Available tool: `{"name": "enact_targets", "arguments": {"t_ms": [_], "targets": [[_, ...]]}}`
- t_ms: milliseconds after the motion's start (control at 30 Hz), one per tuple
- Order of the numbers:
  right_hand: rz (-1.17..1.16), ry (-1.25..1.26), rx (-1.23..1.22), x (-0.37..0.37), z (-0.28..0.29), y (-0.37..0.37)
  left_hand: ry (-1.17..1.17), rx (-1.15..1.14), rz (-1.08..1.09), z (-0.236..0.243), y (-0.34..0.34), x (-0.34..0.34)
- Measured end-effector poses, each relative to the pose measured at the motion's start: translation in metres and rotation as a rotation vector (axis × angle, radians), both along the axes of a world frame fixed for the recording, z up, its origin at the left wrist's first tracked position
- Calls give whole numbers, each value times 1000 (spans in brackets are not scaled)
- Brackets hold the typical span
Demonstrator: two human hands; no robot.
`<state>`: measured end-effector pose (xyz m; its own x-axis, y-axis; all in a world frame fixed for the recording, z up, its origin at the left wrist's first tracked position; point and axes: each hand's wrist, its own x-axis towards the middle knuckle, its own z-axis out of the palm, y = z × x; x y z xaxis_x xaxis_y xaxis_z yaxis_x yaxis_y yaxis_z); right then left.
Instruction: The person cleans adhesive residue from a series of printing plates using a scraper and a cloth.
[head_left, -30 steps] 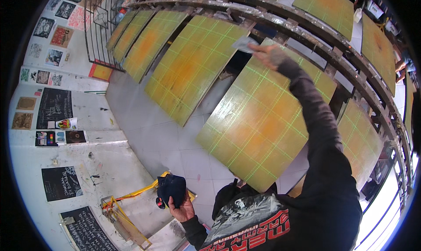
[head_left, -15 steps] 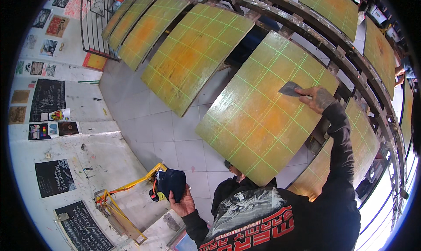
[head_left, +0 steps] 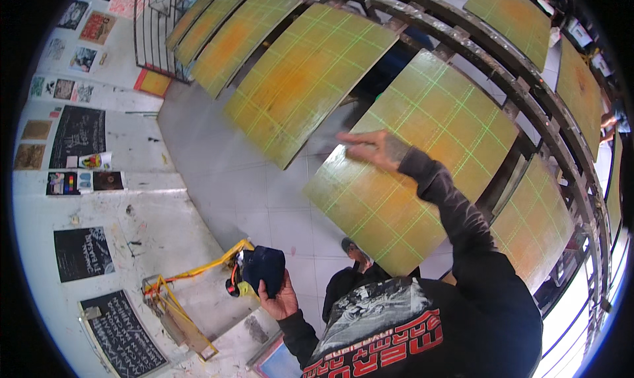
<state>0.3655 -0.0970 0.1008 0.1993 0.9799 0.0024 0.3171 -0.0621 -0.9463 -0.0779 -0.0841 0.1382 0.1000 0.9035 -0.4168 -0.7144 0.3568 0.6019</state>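
Though orange tints it, the nearest gridded board (head_left: 444, 130) is yellow-green.

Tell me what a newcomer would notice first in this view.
Probably the yellow-green boards with bright green grid lines, ranged along dark rails across the top and right. Next, the person's right hand, blurred, at the upper left part of the big central board, while the left hand holds a dark navy bundle lower down. At far left, dark panels with white writing cover parts of a pale wall.
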Motion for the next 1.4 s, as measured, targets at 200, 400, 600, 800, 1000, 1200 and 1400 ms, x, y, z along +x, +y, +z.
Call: {"name": "enact_targets", "arguments": {"t_ms": [200, 400, 600, 800, 1000, 1200, 1400], "targets": [[607, 1356, -253, -153, 50, 10, -97, -31, 59, -1, -3, -2], [860, 1632, -686, -237, -13, -20, -95, 19, -64, 4, -6, 12], [540, 1143, -504, -180, -23, -69, -173, 131, 4, 9, -2, 8], [-246, -109, -146, -106, 15, -94, -172, 121, 10, 9, 28, -10], [-448, -435, -423, -135, 23, -109, -196, 76, -125, -5, 65, 32], [-584, -283, -495, -185, 37, -106, -223, 63, -301, -13, 134, 61], [-797, -291, -643, -220, 29, -81, -177, 24, -411, -8, 236, 102]]}}
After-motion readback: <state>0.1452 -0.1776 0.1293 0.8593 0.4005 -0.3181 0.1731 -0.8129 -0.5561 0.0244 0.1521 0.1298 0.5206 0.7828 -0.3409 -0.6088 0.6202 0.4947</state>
